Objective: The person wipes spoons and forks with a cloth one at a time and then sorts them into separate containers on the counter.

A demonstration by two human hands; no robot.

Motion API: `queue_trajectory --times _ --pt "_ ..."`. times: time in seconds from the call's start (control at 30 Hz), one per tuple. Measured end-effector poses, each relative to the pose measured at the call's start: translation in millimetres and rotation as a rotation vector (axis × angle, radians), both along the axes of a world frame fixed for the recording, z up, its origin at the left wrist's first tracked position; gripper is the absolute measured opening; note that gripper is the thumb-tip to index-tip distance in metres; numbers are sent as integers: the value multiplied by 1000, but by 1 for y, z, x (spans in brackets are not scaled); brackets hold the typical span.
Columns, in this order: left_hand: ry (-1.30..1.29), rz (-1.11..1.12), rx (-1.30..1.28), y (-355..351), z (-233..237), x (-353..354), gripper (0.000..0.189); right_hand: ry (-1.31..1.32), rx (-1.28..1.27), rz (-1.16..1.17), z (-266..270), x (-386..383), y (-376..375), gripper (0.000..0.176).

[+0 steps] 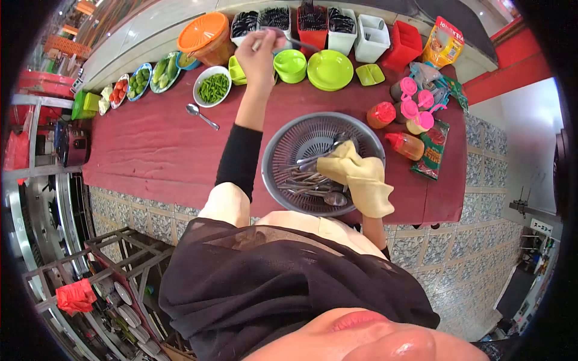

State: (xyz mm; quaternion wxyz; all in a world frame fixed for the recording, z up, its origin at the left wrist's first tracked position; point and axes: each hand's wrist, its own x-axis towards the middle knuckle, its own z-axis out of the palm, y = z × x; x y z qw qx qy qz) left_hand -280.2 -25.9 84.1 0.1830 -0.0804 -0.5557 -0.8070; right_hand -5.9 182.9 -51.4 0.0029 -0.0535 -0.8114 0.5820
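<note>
Up by the cutlery holders, my left hand (260, 55) is closed on a thin metal piece of cutlery (304, 44), blurred and pointing right; I cannot make out whether it is a spoon or fork. A cream cloth (361, 177) covers my right hand (373, 227), whose fingers are hidden beneath it. This cloth hangs over the right side of a grey perforated basin (271, 174). Metal spoons and forks (304, 180) lie heaped inside the basin, some against the cloth's edge. Black-handled cutlery (313, 19) stands in a red holder (313, 37) beyond my left hand.
Green plates (330, 70), a bowl of green chillies (212, 87) and an orange-lidded tub (205, 37) line the back of the red table (150, 144). A loose spoon (201, 115) lies left. Sauce bottles (404, 145) and pink-lidded containers (415, 108) stand right.
</note>
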Motion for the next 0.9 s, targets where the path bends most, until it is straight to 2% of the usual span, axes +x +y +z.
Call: queue_trajectory --times 0.1,0.27,0.37,0.47,0.53,0.63,0.73,0.83,0.9 --pt "193 45 50 11 4 -54 6 -27 11 -5 -10 3 -1 16" --pt "252 -14 16 36 -24 -126 3 -48 8 -31 -17 0 2 15" --pt "296 -74 -258 40 -58 -172 5 -60 -2 -49 -18 -1 8 15" --pt "240 -23 -623 43 -70 -186 8 -63 -31 -57 -15 0 14 15" --pt "340 85 -818 44 -68 -196 6 -60 -31 -66 -15 -1 17 15" --pt "555 286 -1239 43 -60 -202 5 -96 140 -123 -68 17 23 23" --pt "738 471 -1699 46 -39 -198 4 -91 113 -110 -58 8 21 23" --pt "792 513 -1821 53 -39 -205 9 -81 96 -98 -43 -2 16 22" --pt "774 435 -1751 60 -36 -202 13 -75 99 -98 -38 -4 13 22"
